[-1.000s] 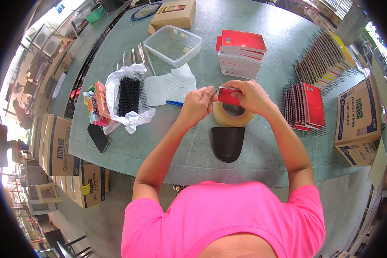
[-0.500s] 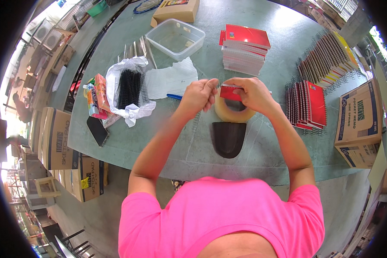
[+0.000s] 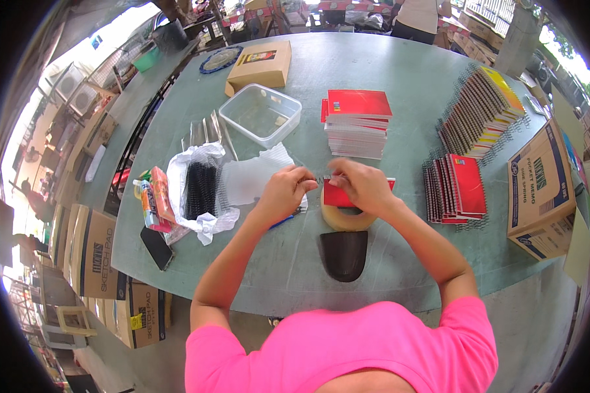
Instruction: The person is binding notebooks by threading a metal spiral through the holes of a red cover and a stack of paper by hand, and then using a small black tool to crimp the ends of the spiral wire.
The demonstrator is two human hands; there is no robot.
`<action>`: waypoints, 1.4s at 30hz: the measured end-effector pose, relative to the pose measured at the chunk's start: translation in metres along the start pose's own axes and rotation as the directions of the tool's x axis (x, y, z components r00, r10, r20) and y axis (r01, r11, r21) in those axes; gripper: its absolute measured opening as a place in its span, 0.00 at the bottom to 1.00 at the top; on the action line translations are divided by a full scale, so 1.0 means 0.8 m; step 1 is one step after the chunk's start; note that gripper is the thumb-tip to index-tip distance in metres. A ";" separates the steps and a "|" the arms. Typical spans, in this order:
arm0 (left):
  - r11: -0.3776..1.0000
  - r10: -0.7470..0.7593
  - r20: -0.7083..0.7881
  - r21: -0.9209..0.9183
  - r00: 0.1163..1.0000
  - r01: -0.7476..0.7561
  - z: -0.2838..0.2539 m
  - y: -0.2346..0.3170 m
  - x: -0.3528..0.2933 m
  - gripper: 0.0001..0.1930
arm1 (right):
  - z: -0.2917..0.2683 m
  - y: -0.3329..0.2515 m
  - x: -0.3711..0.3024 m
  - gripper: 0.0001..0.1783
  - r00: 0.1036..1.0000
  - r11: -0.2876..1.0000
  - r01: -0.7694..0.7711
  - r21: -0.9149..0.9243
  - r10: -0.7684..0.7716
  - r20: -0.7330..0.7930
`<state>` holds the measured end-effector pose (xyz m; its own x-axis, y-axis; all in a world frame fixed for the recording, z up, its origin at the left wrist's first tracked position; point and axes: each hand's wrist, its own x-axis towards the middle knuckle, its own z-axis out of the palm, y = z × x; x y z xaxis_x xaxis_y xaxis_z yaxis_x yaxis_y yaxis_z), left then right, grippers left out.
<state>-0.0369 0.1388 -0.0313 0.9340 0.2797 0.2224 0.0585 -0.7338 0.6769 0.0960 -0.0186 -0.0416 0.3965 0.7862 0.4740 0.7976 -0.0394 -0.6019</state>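
Observation:
A small red notebook rests tilted on a wide roll of tan tape. My right hand is closed at its upper left part, the thumb over the red cover. A short bit of dark spiral wire shows between my hands at the notebook's corner. My left hand pinches at the wire's left end; the fingertips partly hide it. Just below the tape lies a dark, rounded, cup-like piece. A stack of red-covered notebooks stands beyond my hands.
Black spiral wires lie in white paper at left, near a phone and a clear plastic tub. Bound red notebooks, yellow-edged ones and a carton occupy the right. Another person stands at the far side.
The view has tilted up, so the table sits lower and its far edge shows. My right fingers have shifted to the notebook's left corner, nearer my left fingertips.

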 end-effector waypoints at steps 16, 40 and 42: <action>0.861 0.389 -0.263 0.446 0.883 -0.246 0.011 0.036 -0.002 0.16 | -0.006 0.009 0.006 0.09 0.990 0.998 -0.024 0.060 0.015 0.137; 0.934 -0.256 -0.306 -0.323 0.917 0.154 -0.005 0.077 -0.045 0.21 | -0.045 0.049 -0.066 0.16 0.857 0.481 -0.469 0.741 0.451 0.249; 0.993 -0.048 -0.333 -0.121 0.942 0.008 -0.006 0.052 -0.040 0.20 | -0.045 0.049 -0.057 0.16 0.864 0.509 -0.469 0.722 0.432 0.257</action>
<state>-0.0662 0.1021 -0.0070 0.7593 0.5051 0.4103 0.0231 -0.6510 0.7587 0.1255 -0.0785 -0.0637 0.5705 0.8211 -0.0157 -0.1081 0.0561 -0.9926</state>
